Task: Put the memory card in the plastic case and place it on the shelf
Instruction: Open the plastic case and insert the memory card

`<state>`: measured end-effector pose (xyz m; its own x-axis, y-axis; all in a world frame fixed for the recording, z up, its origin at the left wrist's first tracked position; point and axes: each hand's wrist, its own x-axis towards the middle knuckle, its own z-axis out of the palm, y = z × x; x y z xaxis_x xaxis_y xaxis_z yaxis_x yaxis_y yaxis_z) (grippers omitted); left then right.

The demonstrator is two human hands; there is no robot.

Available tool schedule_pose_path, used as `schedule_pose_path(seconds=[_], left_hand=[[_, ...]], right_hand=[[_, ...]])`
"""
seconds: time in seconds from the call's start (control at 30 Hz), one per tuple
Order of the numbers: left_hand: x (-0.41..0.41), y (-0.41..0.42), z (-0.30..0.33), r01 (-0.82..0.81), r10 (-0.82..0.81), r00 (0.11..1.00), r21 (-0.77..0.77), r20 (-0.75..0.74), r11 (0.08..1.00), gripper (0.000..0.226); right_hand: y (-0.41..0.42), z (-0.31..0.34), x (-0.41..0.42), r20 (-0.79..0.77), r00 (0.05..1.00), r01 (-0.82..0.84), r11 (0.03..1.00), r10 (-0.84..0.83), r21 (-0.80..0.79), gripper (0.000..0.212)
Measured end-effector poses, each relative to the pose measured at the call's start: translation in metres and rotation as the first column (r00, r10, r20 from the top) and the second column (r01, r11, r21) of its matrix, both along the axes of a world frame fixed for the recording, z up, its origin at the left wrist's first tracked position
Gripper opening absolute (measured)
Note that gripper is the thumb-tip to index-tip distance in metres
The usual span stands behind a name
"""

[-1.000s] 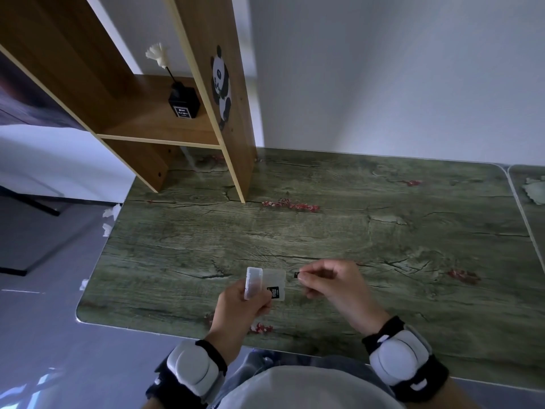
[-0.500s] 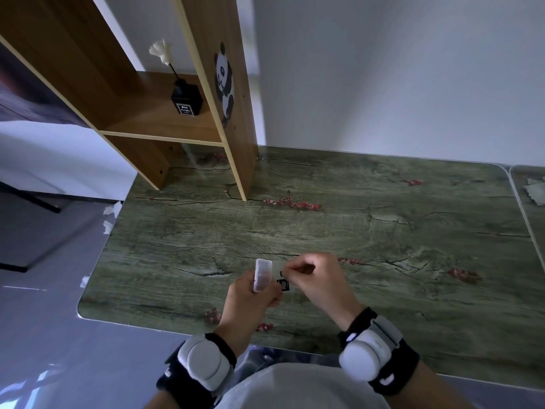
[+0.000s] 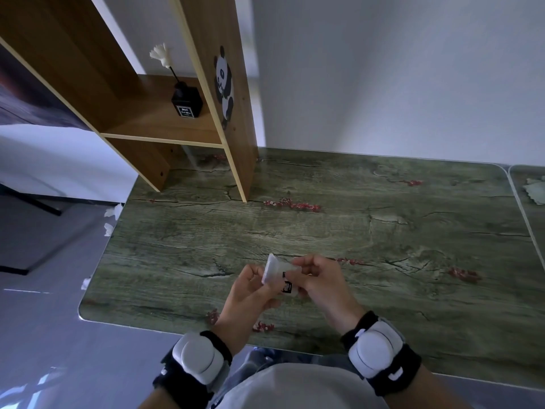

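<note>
My left hand [image 3: 247, 293] holds a small clear plastic case [image 3: 269, 271] above the near part of the green table [image 3: 398, 231], with its lid swung open. A black memory card [image 3: 286, 287] with white print shows against the case's open half. My right hand [image 3: 321, 283] meets the case from the right, its thumb and fingertips pinched at the card and the case's edge. How far the card sits in the case is hidden by the fingers. The wooden shelf [image 3: 153, 125] stands at the table's far left corner.
A black diffuser bottle [image 3: 187, 104] with a white flower stick stands on the shelf board, and a panda sticker [image 3: 224, 84] is on the shelf's side panel. A second table [image 3: 530, 202] adjoins on the right. The floor lies beyond the table's left edge.
My right hand has moved left with the card until it meets the open case. My left hand has tilted the case toward it. Both hands now touch.
</note>
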<state>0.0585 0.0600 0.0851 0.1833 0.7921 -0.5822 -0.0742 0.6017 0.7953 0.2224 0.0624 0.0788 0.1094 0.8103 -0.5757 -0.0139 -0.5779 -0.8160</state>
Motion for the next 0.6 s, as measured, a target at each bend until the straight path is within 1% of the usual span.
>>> schedule_pose_path(seconds=[0.07, 0.1, 0.23, 0.27, 0.37, 0.47, 0.53, 0.6], left_hand=[[0.0, 0.0, 0.002, -0.003, 0.004, 0.998, -0.012, 0.065, 1.0, 0.021], [0.0, 0.0, 0.003, 0.003, -0.003, 0.999, -0.01, 0.055, 1.0, 0.02], [0.003, 0.001, 0.002, 0.066, -0.059, 0.991, 0.05, -0.121, 0.997, 0.014], [0.003, 0.002, 0.002, 0.085, -0.074, 0.984, 0.063, -0.164, 0.994, 0.012], [0.003, 0.003, -0.002, 0.124, -0.098, 0.961, 0.088, -0.257, 0.988, 0.011], [0.005, 0.002, -0.003, 0.126, -0.088, 0.944, 0.101, -0.317, 0.987, 0.015], [0.006, 0.002, -0.003, 0.122, -0.077, 0.938, 0.114, -0.338, 0.986, 0.023], [0.005, 0.003, -0.004, 0.143, -0.09, 0.93, 0.125, -0.356, 0.982, 0.033]], right_hand=[[0.0, 0.001, -0.001, -0.031, 0.999, 0.013, 1.0, -0.013, -0.009, 0.021], [0.0, 0.001, -0.001, -0.053, 0.998, 0.018, 1.0, -0.018, -0.005, 0.021], [-0.001, 0.006, -0.003, -0.159, 0.987, 0.017, 0.999, -0.008, 0.051, 0.008], [-0.001, 0.007, -0.002, -0.193, 0.981, 0.009, 0.998, 0.003, 0.061, 0.01], [-0.003, 0.012, -0.002, -0.276, 0.961, -0.013, 0.999, 0.024, 0.042, 0.023], [-0.003, 0.015, -0.002, -0.31, 0.95, -0.021, 1.0, 0.023, 0.008, 0.027], [-0.003, 0.016, -0.002, -0.322, 0.946, -0.029, 1.0, 0.025, -0.006, 0.029], [-0.002, 0.016, -0.003, -0.306, 0.95, -0.056, 0.998, 0.059, 0.018, 0.028]])
